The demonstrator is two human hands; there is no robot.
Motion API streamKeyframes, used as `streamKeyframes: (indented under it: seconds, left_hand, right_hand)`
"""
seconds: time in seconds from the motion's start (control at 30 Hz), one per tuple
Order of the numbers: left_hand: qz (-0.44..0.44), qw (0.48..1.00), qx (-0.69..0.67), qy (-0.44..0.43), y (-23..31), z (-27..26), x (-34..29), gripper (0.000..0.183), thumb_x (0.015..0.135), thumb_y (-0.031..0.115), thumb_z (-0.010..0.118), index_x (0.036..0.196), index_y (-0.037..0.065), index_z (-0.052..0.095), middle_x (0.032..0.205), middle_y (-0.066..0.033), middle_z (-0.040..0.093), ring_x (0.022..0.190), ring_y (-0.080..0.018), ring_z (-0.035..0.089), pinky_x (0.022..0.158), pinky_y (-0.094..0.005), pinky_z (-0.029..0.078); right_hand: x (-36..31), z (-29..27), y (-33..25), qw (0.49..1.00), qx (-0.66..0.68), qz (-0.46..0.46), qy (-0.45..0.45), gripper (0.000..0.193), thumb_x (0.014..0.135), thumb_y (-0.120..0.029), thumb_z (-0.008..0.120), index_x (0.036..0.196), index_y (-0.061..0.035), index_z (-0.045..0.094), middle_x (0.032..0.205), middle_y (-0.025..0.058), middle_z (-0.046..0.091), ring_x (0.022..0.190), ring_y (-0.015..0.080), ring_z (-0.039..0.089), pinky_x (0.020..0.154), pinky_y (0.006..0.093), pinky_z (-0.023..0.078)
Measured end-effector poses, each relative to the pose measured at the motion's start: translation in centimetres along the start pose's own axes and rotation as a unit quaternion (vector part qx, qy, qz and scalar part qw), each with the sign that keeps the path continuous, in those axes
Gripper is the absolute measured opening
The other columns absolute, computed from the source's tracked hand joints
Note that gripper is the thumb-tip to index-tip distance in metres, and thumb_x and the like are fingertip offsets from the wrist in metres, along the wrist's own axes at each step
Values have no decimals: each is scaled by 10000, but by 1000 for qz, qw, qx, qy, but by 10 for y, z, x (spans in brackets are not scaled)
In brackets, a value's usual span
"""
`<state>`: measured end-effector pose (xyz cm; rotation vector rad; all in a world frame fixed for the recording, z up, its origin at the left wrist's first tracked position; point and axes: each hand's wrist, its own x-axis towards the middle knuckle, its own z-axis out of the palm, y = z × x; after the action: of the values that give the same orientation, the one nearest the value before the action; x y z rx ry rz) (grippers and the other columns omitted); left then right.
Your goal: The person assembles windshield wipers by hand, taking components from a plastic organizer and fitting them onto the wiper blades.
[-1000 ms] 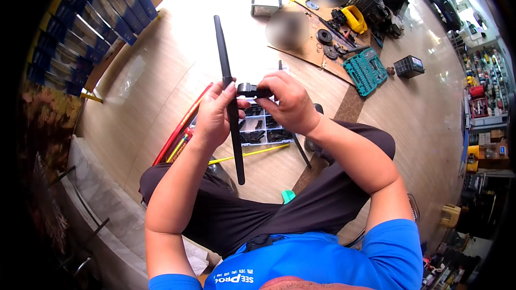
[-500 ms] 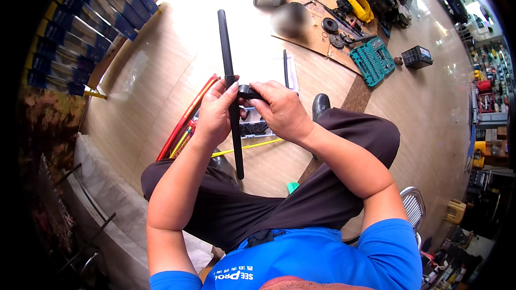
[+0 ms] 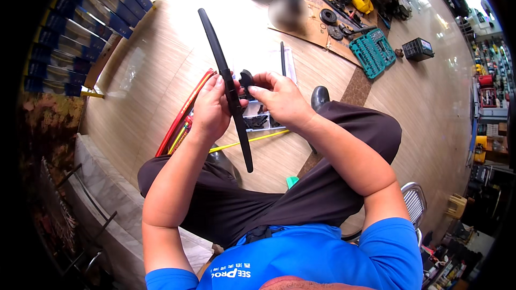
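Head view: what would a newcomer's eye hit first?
Likely the long black blade slanting through the left of centre in the left hand, with a small black part in the right hand just beside it. Next, probably, the bright blue shirt along the lower edge, then the open teal case at upper right, by the cardboard.

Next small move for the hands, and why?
Probably ease the small black part against the middle of the long black blade: the right hand pinches the part beside it, and the left hand grips the blade there.
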<state>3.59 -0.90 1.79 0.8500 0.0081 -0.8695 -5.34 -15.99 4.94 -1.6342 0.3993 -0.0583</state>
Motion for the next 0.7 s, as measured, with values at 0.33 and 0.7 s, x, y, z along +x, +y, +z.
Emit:
streamKeyframes:
  seconds: [0.33, 0.7]
  left_hand:
    - [17, 999, 8, -29, -4, -9, 1, 254, 1024, 181, 380, 1188, 41, 513, 1070, -90, 619, 930, -202, 640, 797, -358, 558]
    - [49, 999, 13, -18, -9, -8, -1, 246, 1026, 186, 383, 1193, 50, 502, 1061, -79, 630, 943, -185, 633, 859, -334, 513]
  right_hand:
    - [-2, 8, -4, 988, 108, 107, -40, 232, 909, -74, 597, 1104, 50, 577, 962, 96, 651, 780, 123, 640, 604, 229, 519]
    - [-3, 21, 4, 999, 26, 31, 12, 266, 856, -78, 661, 1074, 56, 591, 942, 76, 655, 771, 98, 618, 626, 238, 531]
